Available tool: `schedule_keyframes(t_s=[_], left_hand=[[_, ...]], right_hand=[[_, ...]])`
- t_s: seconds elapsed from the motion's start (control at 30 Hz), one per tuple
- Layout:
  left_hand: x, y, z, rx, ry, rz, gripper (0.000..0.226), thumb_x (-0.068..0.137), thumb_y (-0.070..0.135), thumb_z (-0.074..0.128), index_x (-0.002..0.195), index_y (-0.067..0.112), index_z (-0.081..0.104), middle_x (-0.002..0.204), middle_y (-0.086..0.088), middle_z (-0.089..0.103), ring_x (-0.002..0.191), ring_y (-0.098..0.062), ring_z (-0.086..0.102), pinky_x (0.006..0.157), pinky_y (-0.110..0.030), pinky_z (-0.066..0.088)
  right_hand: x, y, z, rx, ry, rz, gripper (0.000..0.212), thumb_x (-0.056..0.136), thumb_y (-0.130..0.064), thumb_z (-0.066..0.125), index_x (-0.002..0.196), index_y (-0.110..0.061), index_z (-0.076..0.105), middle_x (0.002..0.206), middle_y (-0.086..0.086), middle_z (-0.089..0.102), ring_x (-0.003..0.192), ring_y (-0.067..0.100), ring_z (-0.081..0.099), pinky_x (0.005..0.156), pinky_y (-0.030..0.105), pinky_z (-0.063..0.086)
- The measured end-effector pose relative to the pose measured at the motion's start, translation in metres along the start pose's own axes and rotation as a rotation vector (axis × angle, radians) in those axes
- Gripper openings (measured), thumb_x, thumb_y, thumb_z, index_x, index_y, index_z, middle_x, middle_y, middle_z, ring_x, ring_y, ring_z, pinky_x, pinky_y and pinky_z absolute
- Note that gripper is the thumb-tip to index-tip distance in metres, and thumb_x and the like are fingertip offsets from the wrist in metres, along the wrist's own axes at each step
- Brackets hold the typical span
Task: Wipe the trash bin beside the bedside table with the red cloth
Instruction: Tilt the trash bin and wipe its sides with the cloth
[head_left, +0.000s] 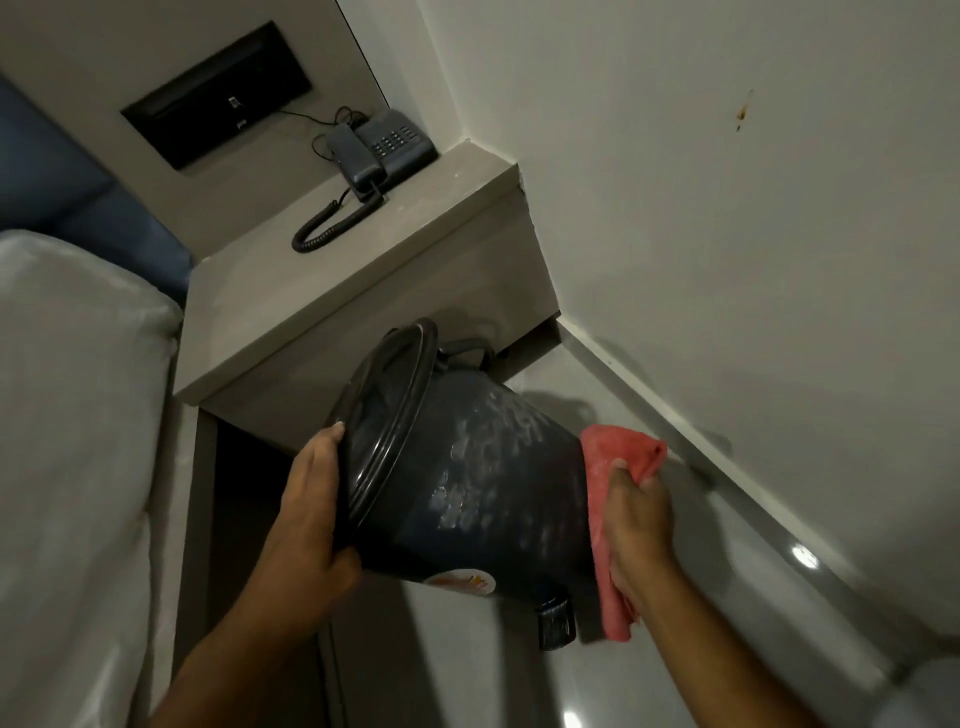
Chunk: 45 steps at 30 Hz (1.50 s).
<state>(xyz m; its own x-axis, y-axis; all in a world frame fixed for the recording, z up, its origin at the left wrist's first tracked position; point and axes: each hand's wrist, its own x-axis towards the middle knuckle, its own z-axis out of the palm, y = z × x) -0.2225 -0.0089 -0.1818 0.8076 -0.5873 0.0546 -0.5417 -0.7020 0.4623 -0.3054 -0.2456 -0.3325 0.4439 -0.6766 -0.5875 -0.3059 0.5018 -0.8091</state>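
A: Forearms are seen nearest, entering from the bottom edge. What is held by the left hand (311, 512)?

B: The trash bin (467, 483) is gripped at its rim; fingers are curled over the open mouth, thumb wrapped under the wall. Bin is dark, tipped on its side, mouth turned left and up, base turned right. It is held off the floor (519, 686), just right of the bedside surface (332, 270) and in front of its lower panel.

A: Right hand (636, 530)?

B: Closed on the red cloth (610, 512), which is pressed flat against the bin's base. Cloth is bunched above the fingers and hangs down below the palm.

A: Marks on the bin?

B: Pale smudged patches are seen over the side wall. A round sticker (462, 582) is visible low on the near side, and a small black foot pedal (556, 623) sticks out near the base. A handle loop is seen at the far rim.

A: Surroundings?

B: A dark corded telephone (384, 150) is placed at the far end of the surface, its coiled cord (332, 223) trailing nearer. A black recessed panel (218, 93) is set in the wall behind. A bed (67, 415) is seen at left, a pale wall (727, 208) at right with a small brown stain (743, 111).
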Motion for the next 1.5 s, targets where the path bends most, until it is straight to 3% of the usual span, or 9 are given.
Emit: schedule_keyframes(t_s=[0.17, 0.4, 0.57, 0.77, 0.97, 1.1, 1.3, 1.43, 1.5], left_hand=[[0.005, 0.003, -0.002, -0.063, -0.003, -0.035, 0.110, 0.067, -0.013, 0.069, 0.152, 0.033, 0.017, 0.151, 0.015, 0.024, 0.136, -0.004, 0.029, 0.108, -0.031, 0.033], [0.021, 0.020, 0.001, -0.040, 0.048, -0.183, 0.103, 0.067, -0.010, 0.072, 0.150, 0.024, 0.020, 0.151, 0.005, 0.024, 0.134, -0.021, 0.032, 0.100, -0.052, 0.048], [0.029, 0.023, 0.003, 0.047, 0.059, -0.232, 0.100, 0.068, -0.004, 0.072, 0.148, 0.022, 0.019, 0.147, -0.003, 0.027, 0.129, -0.029, 0.036, 0.099, -0.056, 0.047], [0.027, 0.027, -0.002, -0.010, 0.018, -0.213, 0.096, 0.073, -0.004, 0.070, 0.148, 0.025, 0.019, 0.151, 0.002, 0.023, 0.134, -0.028, 0.032, 0.104, -0.057, 0.044], [0.043, 0.045, 0.005, 0.108, -0.005, -0.269, 0.103, 0.068, 0.003, 0.075, 0.148, 0.018, 0.012, 0.149, -0.008, 0.023, 0.131, -0.033, 0.030, 0.105, -0.060, 0.038], [0.039, 0.036, 0.000, 0.097, -0.040, -0.256, 0.102, 0.069, 0.000, 0.072, 0.148, 0.021, 0.011, 0.149, -0.008, 0.021, 0.131, -0.035, 0.031, 0.103, -0.061, 0.041], [0.034, 0.035, -0.003, 0.009, -0.047, -0.233, 0.098, 0.074, -0.001, 0.070, 0.148, 0.028, 0.012, 0.151, 0.001, 0.018, 0.135, -0.032, 0.027, 0.106, -0.062, 0.038], [0.038, 0.038, -0.002, 0.039, -0.042, -0.209, 0.100, 0.072, 0.000, 0.071, 0.148, 0.028, 0.012, 0.152, 0.004, 0.017, 0.135, -0.031, 0.026, 0.106, -0.062, 0.038], [0.037, 0.032, -0.003, 0.043, -0.042, -0.182, 0.101, 0.069, -0.001, 0.072, 0.146, 0.031, 0.014, 0.148, 0.007, 0.020, 0.132, -0.029, 0.029, 0.102, -0.061, 0.043]], right_hand=[[0.027, -0.035, 0.025, -0.428, -0.051, -0.061, 0.042, 0.105, -0.040, 0.040, 0.118, -0.009, 0.065, 0.098, 0.013, 0.071, 0.097, 0.033, 0.067, 0.100, 0.050, 0.050], [-0.023, -0.086, 0.083, -0.224, -0.510, -0.335, 0.050, 0.089, -0.068, 0.041, 0.120, -0.036, 0.063, 0.121, 0.008, 0.069, 0.112, 0.029, 0.065, 0.103, 0.057, 0.049], [-0.077, 0.003, 0.065, -0.399, -0.503, -1.033, 0.060, 0.100, -0.058, 0.026, 0.157, -0.052, 0.007, 0.170, -0.019, 0.008, 0.157, 0.009, -0.001, 0.123, 0.042, 0.004], [0.015, -0.059, 0.059, -0.472, -0.280, -0.333, 0.053, 0.101, -0.061, 0.030, 0.124, -0.025, 0.062, 0.115, 0.011, 0.070, 0.111, 0.031, 0.066, 0.104, 0.054, 0.049], [-0.075, -0.026, 0.108, -0.514, -0.188, -1.062, 0.069, 0.101, -0.057, 0.027, 0.161, -0.035, 0.003, 0.170, -0.007, 0.014, 0.154, 0.012, 0.002, 0.123, 0.043, 0.005], [-0.058, 0.046, 0.066, -0.623, -0.244, -1.350, 0.084, 0.093, -0.045, 0.048, 0.163, -0.026, 0.005, 0.173, -0.002, 0.002, 0.158, 0.028, 0.008, 0.123, 0.055, 0.011], [0.020, 0.004, 0.025, -0.484, 0.010, -0.386, 0.060, 0.091, -0.057, 0.022, 0.131, -0.028, 0.055, 0.120, 0.010, 0.064, 0.117, 0.032, 0.061, 0.098, 0.049, 0.049], [-0.012, -0.060, 0.071, -0.417, -0.142, -0.536, 0.040, 0.100, -0.044, 0.035, 0.128, -0.026, 0.058, 0.115, 0.009, 0.067, 0.101, 0.028, 0.065, 0.095, 0.053, 0.052], [-0.047, -0.063, 0.100, -0.360, -0.251, -0.703, 0.049, 0.097, -0.052, 0.033, 0.143, -0.039, 0.046, 0.139, 0.004, 0.058, 0.127, 0.026, 0.053, 0.115, 0.053, 0.037]])
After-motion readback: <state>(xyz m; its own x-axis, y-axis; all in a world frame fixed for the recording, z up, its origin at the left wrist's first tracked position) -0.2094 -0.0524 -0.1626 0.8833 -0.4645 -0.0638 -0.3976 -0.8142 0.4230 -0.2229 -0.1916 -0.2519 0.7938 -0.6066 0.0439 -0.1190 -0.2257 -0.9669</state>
